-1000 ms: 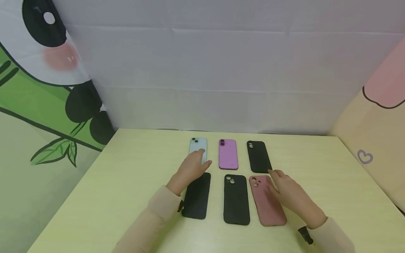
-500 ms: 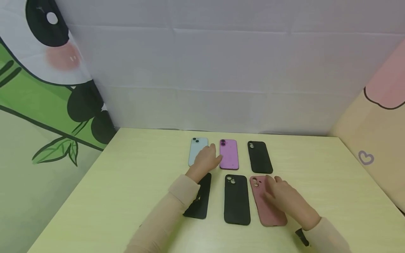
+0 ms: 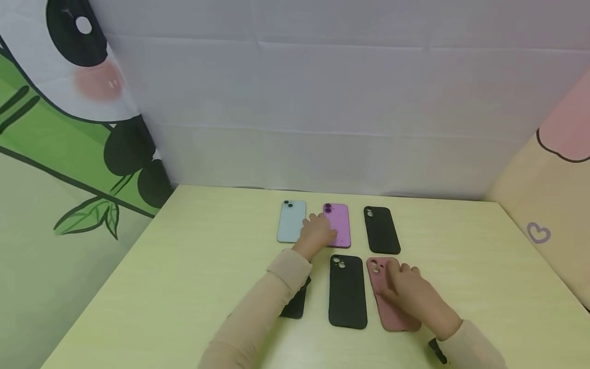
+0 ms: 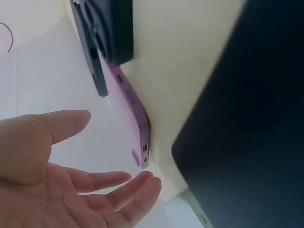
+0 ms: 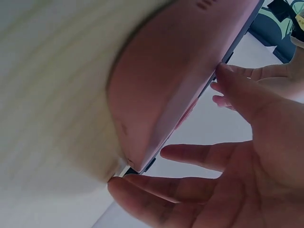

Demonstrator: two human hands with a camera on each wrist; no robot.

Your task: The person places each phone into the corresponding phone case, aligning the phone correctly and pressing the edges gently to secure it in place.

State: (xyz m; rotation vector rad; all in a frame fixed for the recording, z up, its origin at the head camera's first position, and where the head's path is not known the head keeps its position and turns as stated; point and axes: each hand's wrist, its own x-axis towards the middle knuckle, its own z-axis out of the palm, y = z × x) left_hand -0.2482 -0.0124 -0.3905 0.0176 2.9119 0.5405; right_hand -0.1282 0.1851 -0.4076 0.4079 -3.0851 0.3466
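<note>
Partly, the left hand [image 3: 315,237] hides the purple phone [image 3: 340,220] in head view.

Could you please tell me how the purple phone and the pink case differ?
The purple phone lies in the far row, the pink case in the near one. In the head view, the purple phone sits nearly straight, while the pink case slants more. Both have their camera end on the far side.

Pink phone case [image 3: 394,313] partly hidden behind right hand [image 3: 411,293].
</note>
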